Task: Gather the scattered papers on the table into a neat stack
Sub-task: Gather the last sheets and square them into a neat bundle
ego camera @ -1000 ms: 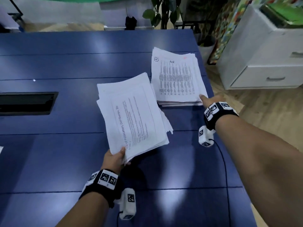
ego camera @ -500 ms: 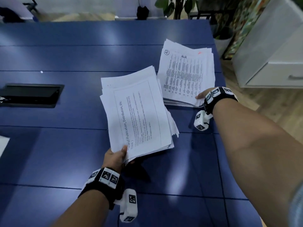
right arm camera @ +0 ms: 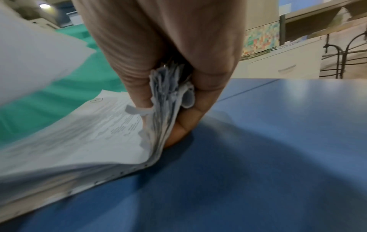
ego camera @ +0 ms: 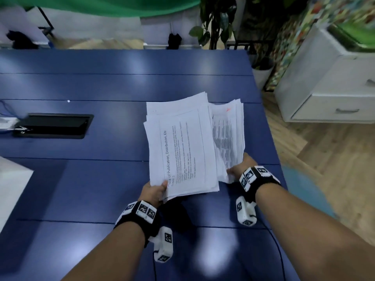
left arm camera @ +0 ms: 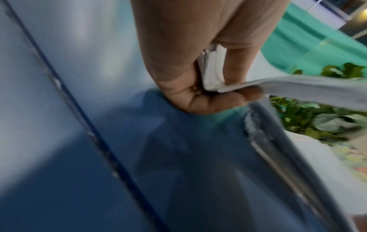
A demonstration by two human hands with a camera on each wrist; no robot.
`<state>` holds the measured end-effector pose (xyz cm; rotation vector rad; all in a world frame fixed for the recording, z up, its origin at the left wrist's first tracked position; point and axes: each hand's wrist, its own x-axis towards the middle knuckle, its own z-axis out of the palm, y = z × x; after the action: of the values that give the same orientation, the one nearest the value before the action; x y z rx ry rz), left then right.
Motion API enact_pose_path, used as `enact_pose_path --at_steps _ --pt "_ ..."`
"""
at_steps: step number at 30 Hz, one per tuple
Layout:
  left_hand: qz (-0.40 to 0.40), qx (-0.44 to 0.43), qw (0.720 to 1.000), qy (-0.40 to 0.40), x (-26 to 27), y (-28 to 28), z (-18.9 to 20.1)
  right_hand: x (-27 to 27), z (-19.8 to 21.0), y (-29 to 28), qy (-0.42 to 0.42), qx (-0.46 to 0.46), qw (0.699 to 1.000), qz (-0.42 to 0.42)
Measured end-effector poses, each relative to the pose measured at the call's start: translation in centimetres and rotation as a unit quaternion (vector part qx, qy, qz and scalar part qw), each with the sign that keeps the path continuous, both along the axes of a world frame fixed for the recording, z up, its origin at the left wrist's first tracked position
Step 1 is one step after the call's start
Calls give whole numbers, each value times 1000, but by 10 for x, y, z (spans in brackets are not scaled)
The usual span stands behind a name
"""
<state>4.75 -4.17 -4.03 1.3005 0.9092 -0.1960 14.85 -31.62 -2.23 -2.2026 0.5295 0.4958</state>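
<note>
My left hand pinches the near corner of a bundle of printed papers, headed "Place of Publication, Distribution, Etc", held above the blue table. The left wrist view shows thumb and fingers of that left hand clamped on the bundle's corner. My right hand grips the near edge of a second, thicker paper stack, which lies partly under the left bundle. In the right wrist view that stack bends up off the table where my right hand grips its edge.
A black recessed cable hatch sits in the table at the left, with a white item and cables beside it. Another white sheet pokes in at the left edge. A white drawer cabinet and a potted plant stand beyond the table.
My right hand has taken hold of the right stack and drawn it nearer and leftward. The left bundle has moved right and now overlaps that stack.
</note>
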Motion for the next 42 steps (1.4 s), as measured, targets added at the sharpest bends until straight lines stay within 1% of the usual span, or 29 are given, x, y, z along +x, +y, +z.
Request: enact_pose_path --at_steps 3,6,8,11,13,14,15,16,18,19,21,23,25,26,27,28,30,32,33,34,36,38,39,40,42 --pt "-91 84 992 17 -14 4 8 -50 -1 7 3 20 999 26" --pt "-178 158 971 13 -32 6 15 -90 -11 15 17 23 999 36" --pt "-255 213 943 34 -47 6 19 -114 -23 19 30 39 999 23" --pt "-362 284 886 51 -71 15 30 -149 -31 22 46 77 996 11" --pt "-389 354 849 54 -79 26 29 -167 -35 19 60 118 991 28" --pt "-385 384 838 53 -81 32 27 -174 -36 16 66 145 986 50" --pt "-372 397 837 54 -80 37 21 -176 -38 11 84 160 981 68" --pt "-358 384 849 52 -79 42 18 -177 -36 6 101 172 976 85" --pt "-329 311 891 27 -72 46 5 -169 -28 -4 138 202 966 85" --pt "-326 294 898 10 -69 44 3 -163 -18 -3 147 199 967 60" --pt "-338 307 889 -5 -65 32 5 -149 -7 -3 146 170 974 -5" --pt "-363 339 868 20 -62 18 6 -140 -1 7 122 144 982 -13" --pt "-397 361 843 42 -62 7 3 -141 8 26 95 166 981 -27" --pt "-408 367 835 46 -63 4 4 -142 8 33 81 177 980 -32" --pt "-415 357 835 50 -64 4 5 -145 7 38 79 181 979 -43" --pt "-416 336 844 44 -65 7 6 -149 6 40 67 192 978 -53" --pt "-397 252 882 13 -68 18 11 -157 5 40 51 217 971 -87" --pt "-349 171 921 -3 -72 31 17 -165 10 37 30 273 954 -119" --pt "-319 132 938 -11 -74 35 24 -169 15 35 13 311 941 -134" --pt "-287 97 952 -36 -76 36 33 -173 17 33 1 343 929 -137" --pt "-228 26 967 -106 -74 33 56 -178 29 31 -14 387 915 -111" --pt "-181 -30 970 -162 -70 26 88 -178 50 35 -47 399 914 -54" --pt "-159 -44 968 -191 -68 23 104 -175 65 39 -77 391 917 -27" --pt "-141 -51 964 -221 -68 20 119 -171 77 43 -109 382 917 -16" --pt "-110 -51 954 -275 -67 14 145 -161 99 49 -169 381 909 -14"
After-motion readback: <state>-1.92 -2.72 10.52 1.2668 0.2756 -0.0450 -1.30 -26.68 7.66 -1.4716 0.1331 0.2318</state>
